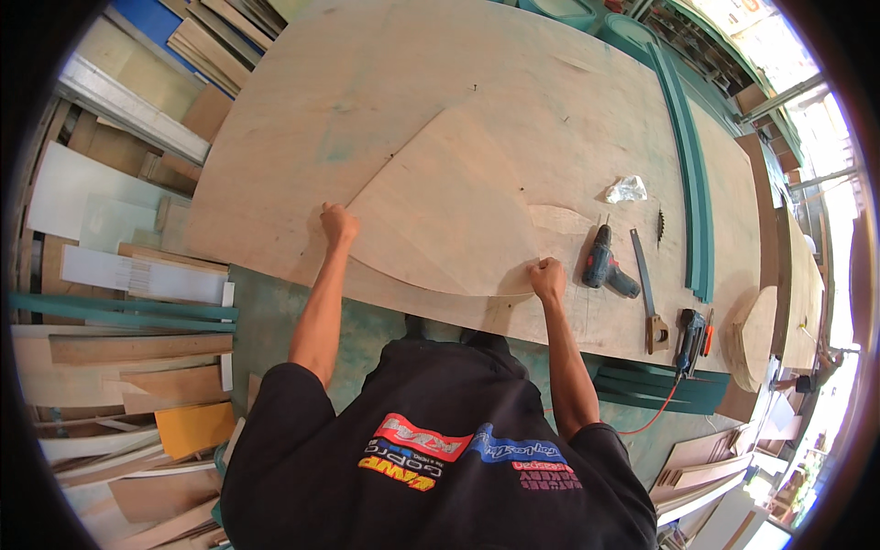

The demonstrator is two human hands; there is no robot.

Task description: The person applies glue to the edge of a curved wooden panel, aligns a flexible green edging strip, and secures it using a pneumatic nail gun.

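Mid-frame, left hand [340, 225] and right hand [548, 278] are pinching opposite sides of a sheet [445, 206] on the counter [275, 174]; a drill [600, 263] is lying centre right

The left hand [339, 225] and right hand [548, 279] grip a thin sheet [449, 211] on the worktop [284, 119], beside a drill [602, 259].

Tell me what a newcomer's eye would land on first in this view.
Probably the pale fan-shaped sheet in the middle, its near corners held by the left hand and right hand over a broad wooden board. Next, the dark power drill just right of the right hand, with a handsaw beside it. Farther right, long teal strips stand out against the wood.
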